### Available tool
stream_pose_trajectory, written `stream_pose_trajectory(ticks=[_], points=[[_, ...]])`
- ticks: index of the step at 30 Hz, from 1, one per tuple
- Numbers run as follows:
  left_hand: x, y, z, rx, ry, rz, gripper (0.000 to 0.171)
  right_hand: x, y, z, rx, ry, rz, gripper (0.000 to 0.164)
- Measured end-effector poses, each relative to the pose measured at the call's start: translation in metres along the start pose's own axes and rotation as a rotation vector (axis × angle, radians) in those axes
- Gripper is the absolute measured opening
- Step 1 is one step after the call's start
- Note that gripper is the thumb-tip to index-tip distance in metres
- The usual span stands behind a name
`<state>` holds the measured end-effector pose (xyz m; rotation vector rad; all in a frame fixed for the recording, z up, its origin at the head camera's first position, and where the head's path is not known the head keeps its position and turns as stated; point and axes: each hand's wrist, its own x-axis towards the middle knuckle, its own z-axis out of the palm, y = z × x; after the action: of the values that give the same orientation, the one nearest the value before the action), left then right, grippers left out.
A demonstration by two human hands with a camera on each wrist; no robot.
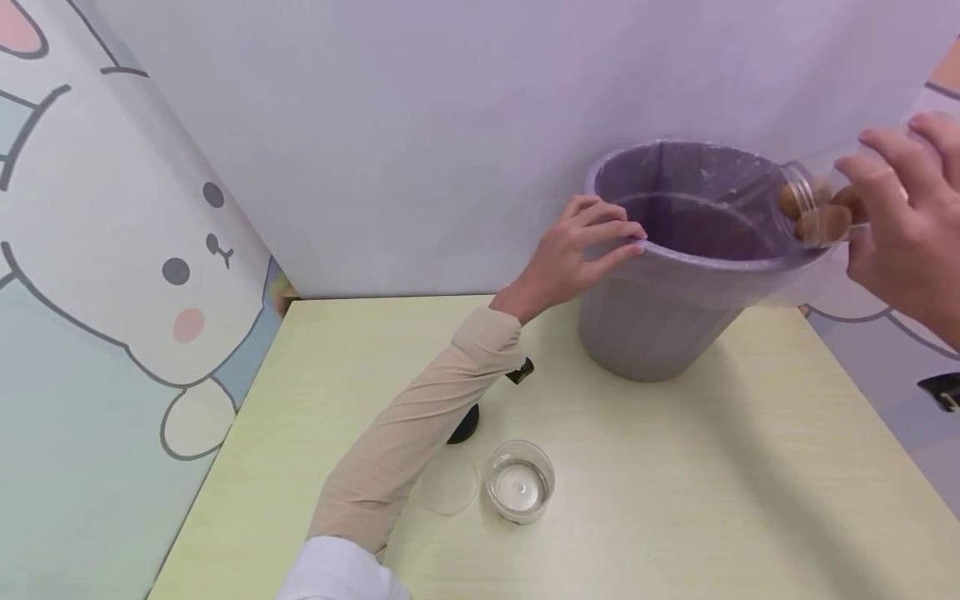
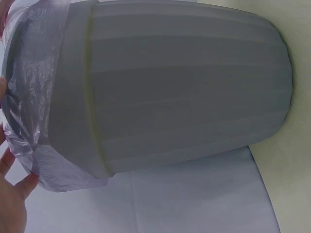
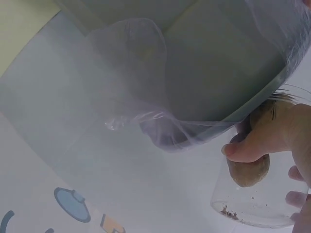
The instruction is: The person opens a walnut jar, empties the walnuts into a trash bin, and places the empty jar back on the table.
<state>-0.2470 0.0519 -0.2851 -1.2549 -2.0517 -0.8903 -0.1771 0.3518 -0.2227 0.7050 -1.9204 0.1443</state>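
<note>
A grey trash bin (image 1: 645,333) with a thin clear liner (image 2: 34,77) folded over its rim leans on the table, tilted toward the right. My left hand (image 1: 588,242) grips the near left part of this rim, fingers over the edge and thumb on the outer side. At the bin's right edge, my right hand (image 1: 918,204) holds a clear jar (image 3: 252,208) on its side, mouth over the opening. Several brown roundish lumps (image 3: 249,170) lie inside the jar, some close to its mouth. Dark crumbs (image 3: 228,212) sit at the jar's bottom.
On the table (image 1: 637,517) stands a clear round container (image 1: 519,483) with clear liquid in it. Left of it lie a transparent disc (image 1: 450,485) and a black round lid (image 1: 467,425), partly behind my left sleeve. A white wall (image 1: 375,167) rises behind the table.
</note>
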Motion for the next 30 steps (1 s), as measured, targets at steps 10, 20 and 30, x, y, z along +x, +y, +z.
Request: stream_pose_trajectory(ticks=[10,20,30], points=[[0.0,0.002,-0.002,-0.008,0.013,0.015,0.019,-0.004,0.011,-0.007,-0.07,-0.153,-0.073,0.055],[0.0,0.0,-0.002,-0.005,0.012,0.02,0.02,-0.004,0.013,-0.004,-0.071,-0.144,-0.091,0.059],[0.0,0.001,-0.002,-0.011,0.013,0.03,0.019,-0.004,0.014,-0.003,-0.035,-0.134,-0.046,0.054]])
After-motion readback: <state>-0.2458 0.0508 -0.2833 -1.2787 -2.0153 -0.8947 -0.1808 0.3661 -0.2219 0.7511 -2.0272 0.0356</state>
